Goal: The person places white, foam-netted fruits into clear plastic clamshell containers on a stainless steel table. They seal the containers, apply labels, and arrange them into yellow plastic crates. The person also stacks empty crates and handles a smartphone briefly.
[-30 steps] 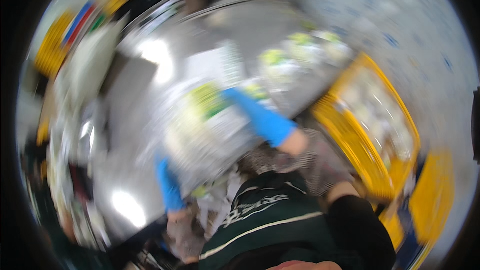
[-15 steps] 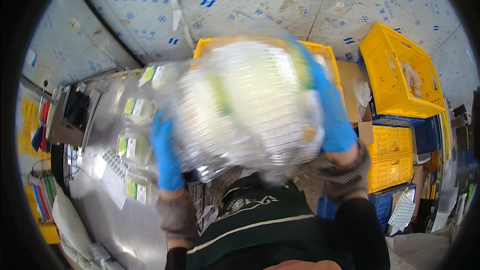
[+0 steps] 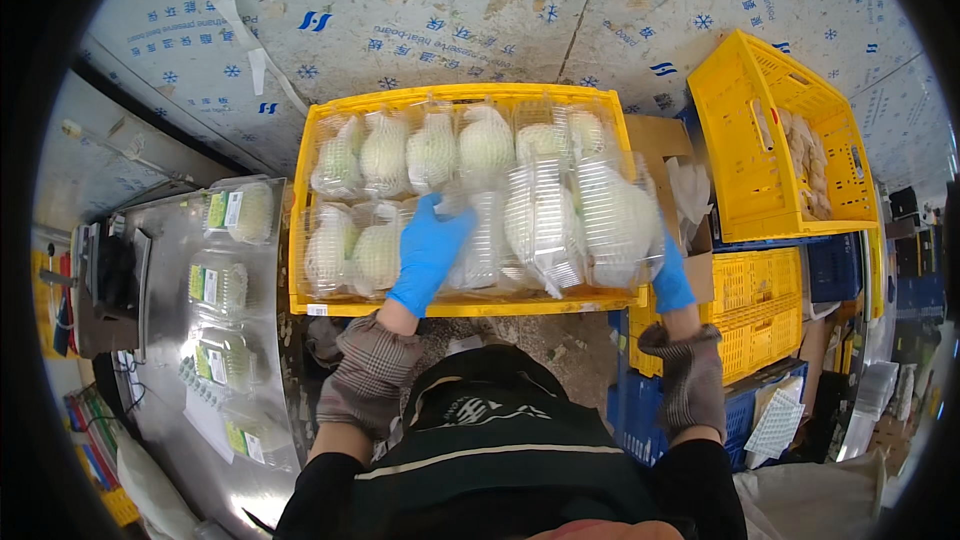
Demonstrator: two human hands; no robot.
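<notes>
A yellow crate [image 3: 458,305] holds rows of clear plastic packs of pale green-white, net-sleeved produce [image 3: 383,148]. My left hand [image 3: 430,245], in a blue glove, grips the left end of a group of packs [image 3: 540,225] at the crate's front right, fingers bent against the plastic. At the group's right end, my right hand [image 3: 668,265], also blue-gloved, is on the outer pack [image 3: 612,220], its fingers partly hidden behind it. The held packs overlap the back row and lie within or just over the crate.
At left, a steel table [image 3: 170,420] bears labelled packs [image 3: 245,210] and sticker sheets. At right, a tilted yellow crate [image 3: 730,140] with tan items stands above stacked yellow crates [image 3: 760,330] and blue crates [image 3: 640,410], beside a cardboard box [image 3: 655,140]. A panelled wall [image 3: 530,20] is behind.
The view has swung from the steel table to the wall and crate. My hands, holding the bundle of packs, have brought it from above the table down into the crate's front right.
</notes>
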